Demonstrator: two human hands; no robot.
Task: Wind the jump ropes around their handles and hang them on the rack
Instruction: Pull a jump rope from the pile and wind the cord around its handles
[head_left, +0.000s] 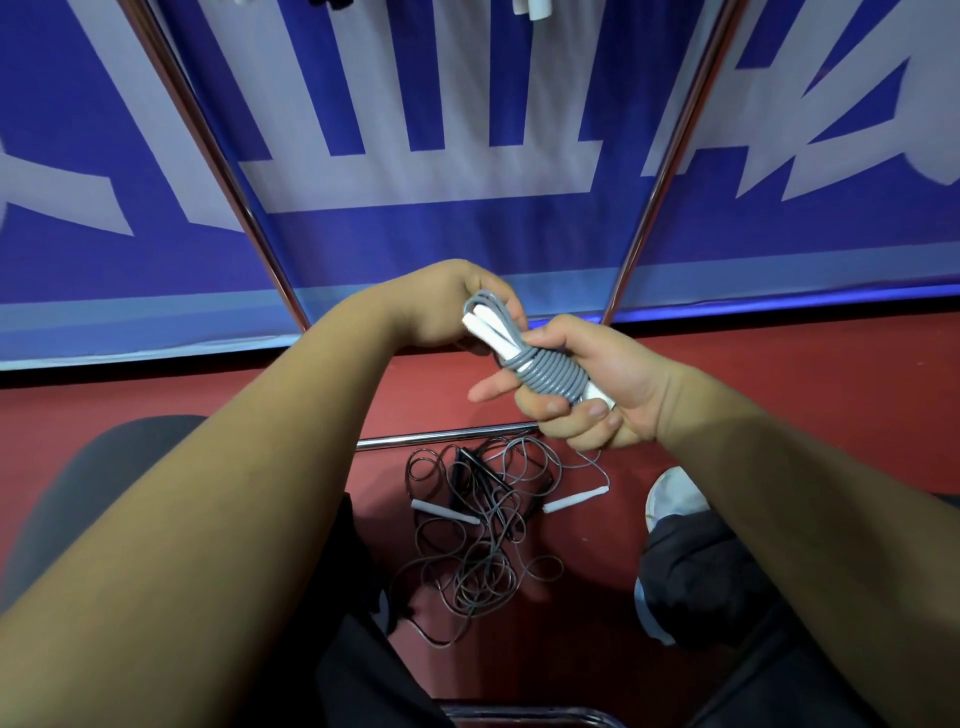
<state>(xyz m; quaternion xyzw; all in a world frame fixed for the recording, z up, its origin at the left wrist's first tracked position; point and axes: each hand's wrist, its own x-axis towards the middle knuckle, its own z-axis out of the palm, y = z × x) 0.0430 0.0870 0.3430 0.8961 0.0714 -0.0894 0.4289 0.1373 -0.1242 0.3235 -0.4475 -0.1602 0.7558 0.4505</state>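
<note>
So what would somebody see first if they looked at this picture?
In the middle, the right hand grips a grey jump rope coiled round its white handles, and the left hand holds its top end. Below, a tangle of loose ropes lies on the red floor. A big blue banner fills the back.

Forearms stretched forward; left hand (441, 312) pinches the far end of the grey-wound white jump-rope handles (545, 370), right hand (592, 395) clasps the near end.
</note>
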